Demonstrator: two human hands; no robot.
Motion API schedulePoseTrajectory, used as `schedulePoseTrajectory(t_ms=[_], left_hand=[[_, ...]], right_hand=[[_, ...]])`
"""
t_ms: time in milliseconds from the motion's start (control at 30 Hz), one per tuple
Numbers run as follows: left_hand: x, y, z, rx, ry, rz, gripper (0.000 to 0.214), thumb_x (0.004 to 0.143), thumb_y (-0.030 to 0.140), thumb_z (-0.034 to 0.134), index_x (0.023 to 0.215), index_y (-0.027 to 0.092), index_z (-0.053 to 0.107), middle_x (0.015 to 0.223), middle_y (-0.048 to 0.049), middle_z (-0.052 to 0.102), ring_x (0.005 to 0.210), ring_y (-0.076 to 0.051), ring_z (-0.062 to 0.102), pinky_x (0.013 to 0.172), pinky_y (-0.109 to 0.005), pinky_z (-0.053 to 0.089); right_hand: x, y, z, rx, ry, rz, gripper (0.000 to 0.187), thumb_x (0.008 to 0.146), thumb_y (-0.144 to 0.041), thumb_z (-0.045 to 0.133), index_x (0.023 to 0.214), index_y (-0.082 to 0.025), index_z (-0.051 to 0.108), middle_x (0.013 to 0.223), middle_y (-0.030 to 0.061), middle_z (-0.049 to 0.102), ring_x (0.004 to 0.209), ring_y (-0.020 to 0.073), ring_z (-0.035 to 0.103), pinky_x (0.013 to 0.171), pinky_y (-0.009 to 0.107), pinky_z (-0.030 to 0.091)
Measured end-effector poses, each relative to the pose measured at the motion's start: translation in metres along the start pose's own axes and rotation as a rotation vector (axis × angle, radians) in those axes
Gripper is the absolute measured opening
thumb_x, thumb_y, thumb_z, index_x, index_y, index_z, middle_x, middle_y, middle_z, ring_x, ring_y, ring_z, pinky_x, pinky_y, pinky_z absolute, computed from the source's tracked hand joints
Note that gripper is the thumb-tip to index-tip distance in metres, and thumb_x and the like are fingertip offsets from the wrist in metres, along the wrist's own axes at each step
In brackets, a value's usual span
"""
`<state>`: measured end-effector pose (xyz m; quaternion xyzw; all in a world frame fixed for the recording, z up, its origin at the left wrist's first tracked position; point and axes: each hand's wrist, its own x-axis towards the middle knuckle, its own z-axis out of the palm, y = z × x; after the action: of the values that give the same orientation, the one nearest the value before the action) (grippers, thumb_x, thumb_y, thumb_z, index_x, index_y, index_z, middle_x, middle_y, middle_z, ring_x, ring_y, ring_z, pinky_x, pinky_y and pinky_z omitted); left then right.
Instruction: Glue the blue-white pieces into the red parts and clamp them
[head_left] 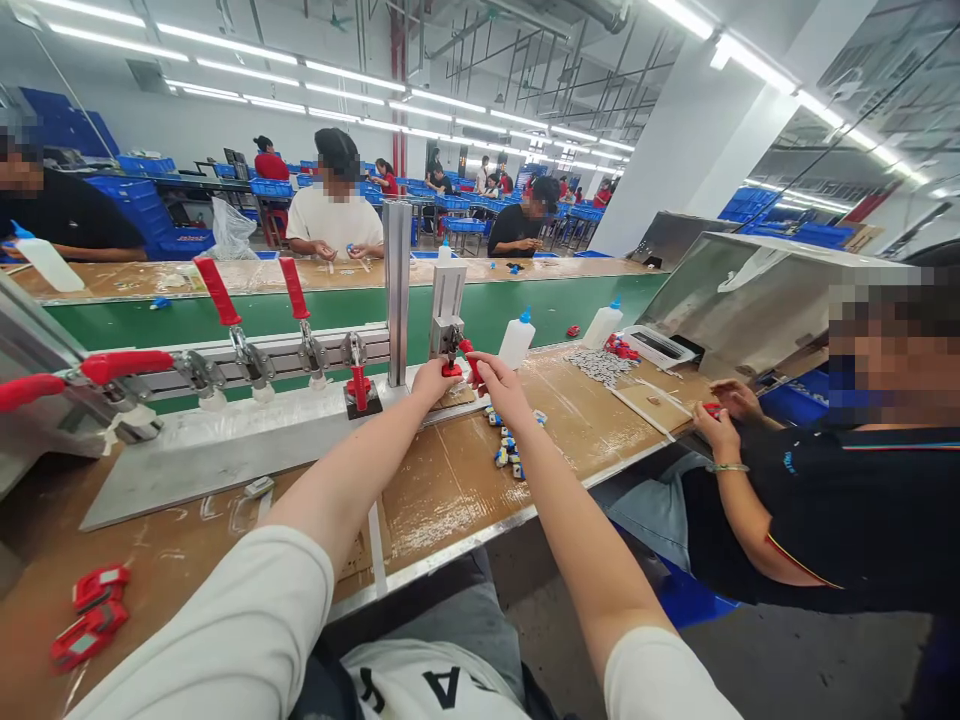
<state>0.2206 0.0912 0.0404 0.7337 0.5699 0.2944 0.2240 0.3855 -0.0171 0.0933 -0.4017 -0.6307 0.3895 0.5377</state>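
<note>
My left hand (pixel 433 381) reaches to the foot of a small press fixture (pixel 448 318) on the brown workbench (pixel 442 480), fingers curled at a red part (pixel 451 369) under it. My right hand (pixel 496 378) is closed round the fixture's red lever handle (pixel 472 360). Several small blue and white pieces (pixel 512 450) lie on the bench just below my right forearm. Both arms stretch forward from white sleeves.
A row of red-handled toggle clamps (pixel 247 330) stands on a metal plate at left. White glue bottles (pixel 517 338) stand behind the fixture. Red toy car bodies (pixel 90 610) lie at near left. A co-worker (pixel 825 470) sits at right; others work beyond the green conveyor (pixel 337 305).
</note>
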Motion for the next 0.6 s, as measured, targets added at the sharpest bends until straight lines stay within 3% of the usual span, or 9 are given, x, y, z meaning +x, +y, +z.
schedulePoseTrajectory(t_ms=[200,433,600], left_hand=[[0.003,-0.006,0.001,0.011,-0.018,0.015,0.043,0.083,0.046,0.083,0.115,0.017,0.076,0.112,-0.0119,0.079,0.104,-0.029,0.072,0.092,-0.035,0.054],[0.001,-0.019,0.006,-0.008,-0.046,0.012,0.068,0.081,0.044,0.087,0.141,0.020,0.066,0.135,-0.0145,0.074,0.124,-0.033,0.068,0.104,-0.041,0.053],[0.004,-0.024,0.009,-0.020,-0.044,-0.023,0.059,0.083,0.038,0.085,0.137,0.023,0.068,0.131,-0.0116,0.077,0.121,-0.034,0.070,0.101,-0.042,0.055]], right_hand=[[-0.004,0.018,-0.002,-0.084,-0.024,-0.051,0.052,0.100,-0.059,0.051,0.129,-0.019,0.066,0.081,-0.0023,0.059,0.074,0.0137,0.056,0.066,0.026,0.045],[-0.004,0.026,-0.009,-0.112,-0.059,-0.098,0.050,0.104,-0.058,0.050,0.134,-0.022,0.067,0.085,0.0001,0.062,0.076,0.0152,0.059,0.069,0.029,0.048],[0.007,0.056,-0.010,0.033,0.164,-0.019,0.061,0.102,-0.060,0.049,0.154,-0.029,0.052,0.100,0.0037,0.070,0.074,0.0155,0.063,0.060,0.027,0.049]])
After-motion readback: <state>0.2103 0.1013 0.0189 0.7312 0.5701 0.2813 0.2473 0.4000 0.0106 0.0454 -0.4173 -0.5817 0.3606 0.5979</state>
